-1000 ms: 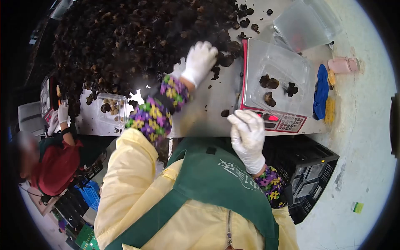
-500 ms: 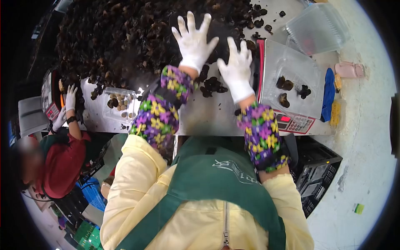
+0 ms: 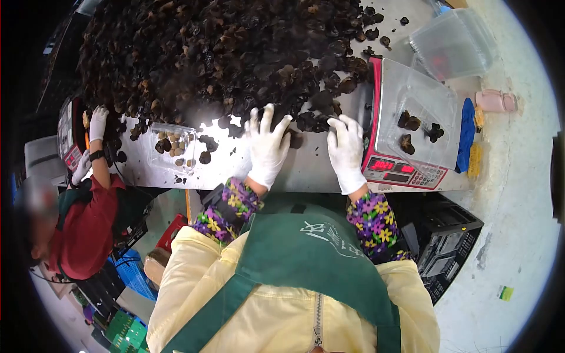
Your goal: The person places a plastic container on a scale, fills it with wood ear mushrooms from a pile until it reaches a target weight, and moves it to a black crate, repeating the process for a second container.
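Note:
A broad heap of dark wood ear mushrooms (image 3: 206, 59) covers the back of the metal table. At the heap's near edge, my white-gloved left hand (image 3: 268, 147) is open, fingers apart and pointing forward. A single brown mushroom piece (image 3: 295, 139) lies beside its thumb side. My right hand (image 3: 346, 153), gloved too, is open with slightly bent fingers, just left of the scale (image 3: 372, 157). Neither hand visibly holds anything. On the scale, a clear plastic box (image 3: 432, 106) holds a few wood ear pieces (image 3: 408, 120).
Left of me, another clear box (image 3: 154, 159) contains several round tan pieces. A co-worker in a red top (image 3: 85, 235) works beside a second scale (image 3: 72, 141). Stacked clear containers (image 3: 453, 44), a blue cloth (image 3: 465, 135) and a pink object (image 3: 496, 100) are at right.
Both my hands have drawn back toward me from the heap, and mushrooms now lie nearer the table's front. The right-hand scale's red display shows more fully.

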`<state>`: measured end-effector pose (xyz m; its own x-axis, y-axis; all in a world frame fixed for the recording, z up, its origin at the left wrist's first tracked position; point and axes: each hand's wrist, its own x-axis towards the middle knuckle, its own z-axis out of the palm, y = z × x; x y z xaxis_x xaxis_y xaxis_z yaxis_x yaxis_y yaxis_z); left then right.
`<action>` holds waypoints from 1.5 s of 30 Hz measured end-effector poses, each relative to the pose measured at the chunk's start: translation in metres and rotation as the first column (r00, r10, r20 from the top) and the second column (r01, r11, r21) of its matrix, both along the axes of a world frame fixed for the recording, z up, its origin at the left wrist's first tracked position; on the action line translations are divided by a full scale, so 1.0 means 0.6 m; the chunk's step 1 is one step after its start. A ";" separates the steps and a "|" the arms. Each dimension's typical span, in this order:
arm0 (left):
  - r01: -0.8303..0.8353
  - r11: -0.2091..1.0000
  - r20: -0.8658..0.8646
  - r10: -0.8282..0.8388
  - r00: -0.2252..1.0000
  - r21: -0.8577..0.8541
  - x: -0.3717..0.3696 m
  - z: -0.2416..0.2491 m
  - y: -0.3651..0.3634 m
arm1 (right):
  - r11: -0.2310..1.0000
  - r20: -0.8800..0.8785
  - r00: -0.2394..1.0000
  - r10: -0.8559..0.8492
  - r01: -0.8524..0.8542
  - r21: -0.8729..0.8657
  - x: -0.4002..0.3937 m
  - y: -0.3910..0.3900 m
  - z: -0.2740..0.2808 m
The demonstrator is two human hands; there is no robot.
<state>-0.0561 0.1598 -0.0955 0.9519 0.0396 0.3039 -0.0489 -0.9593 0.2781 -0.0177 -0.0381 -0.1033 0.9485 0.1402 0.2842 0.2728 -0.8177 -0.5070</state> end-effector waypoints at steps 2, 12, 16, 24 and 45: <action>-0.078 0.993 -0.043 0.074 0.996 -0.085 -0.027 -0.015 0.016 | 1.000 0.004 1.000 0.007 -0.007 -0.011 -0.018 -0.004 0.016; -0.197 0.976 0.141 0.208 0.968 -0.090 0.042 0.019 0.042 | 0.970 0.057 0.997 0.056 -0.041 -0.239 0.061 0.081 0.044; -0.055 0.987 -0.040 0.050 0.998 -0.153 0.034 0.015 0.022 | 0.969 -0.004 1.000 0.024 -0.024 -0.245 0.082 0.065 0.004; 0.008 1.000 0.170 -0.006 0.985 -0.011 0.131 0.041 -0.019 | 0.986 0.136 0.978 0.158 -0.163 0.028 0.021 0.019 0.014; -0.071 0.976 0.027 0.078 0.997 -0.204 -0.063 -0.025 0.030 | 0.904 -0.258 0.921 0.292 -0.354 -0.239 -0.032 0.037 0.048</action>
